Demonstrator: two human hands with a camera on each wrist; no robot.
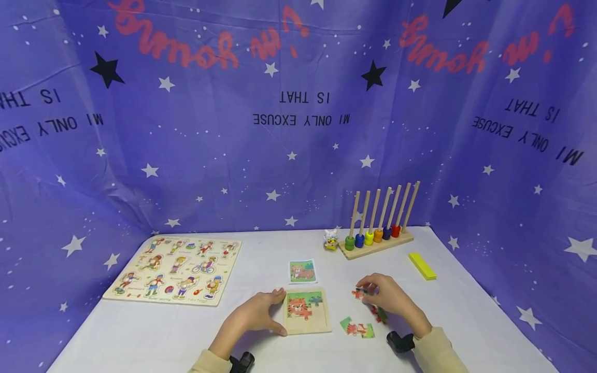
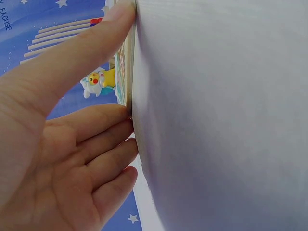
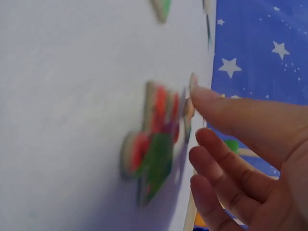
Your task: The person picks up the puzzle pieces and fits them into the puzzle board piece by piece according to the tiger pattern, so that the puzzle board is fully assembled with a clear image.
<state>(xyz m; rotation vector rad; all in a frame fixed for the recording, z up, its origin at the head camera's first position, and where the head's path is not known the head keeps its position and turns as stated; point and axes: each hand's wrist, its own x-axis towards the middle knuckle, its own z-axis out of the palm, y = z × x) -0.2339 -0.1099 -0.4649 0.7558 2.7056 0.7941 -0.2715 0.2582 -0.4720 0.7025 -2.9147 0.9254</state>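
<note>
My left hand (image 1: 258,312) rests along the left side of a square wooden puzzle tray (image 1: 314,325), thumb at the near corner and fingertips at the far one. Joined pieces with a tiger face (image 1: 296,306) fill the tray's upper left part; bare wood shows below and right. My right hand (image 1: 384,294) pinches a red puzzle piece (image 1: 357,293) between thumb and forefinger, right of the tray. Beneath that hand lie red and green puzzle pieces (image 3: 159,144), blurred in the right wrist view. Nearer me are more loose pieces (image 1: 356,328).
Behind the tray lies a picture card (image 1: 302,272). A peg board with painted figures (image 1: 172,269) occupies the left. At the back right are a small toy figure (image 1: 330,240), a bead rack with upright rods (image 1: 378,246) and a yellow block (image 1: 422,266). Purple starry cloth surrounds the table.
</note>
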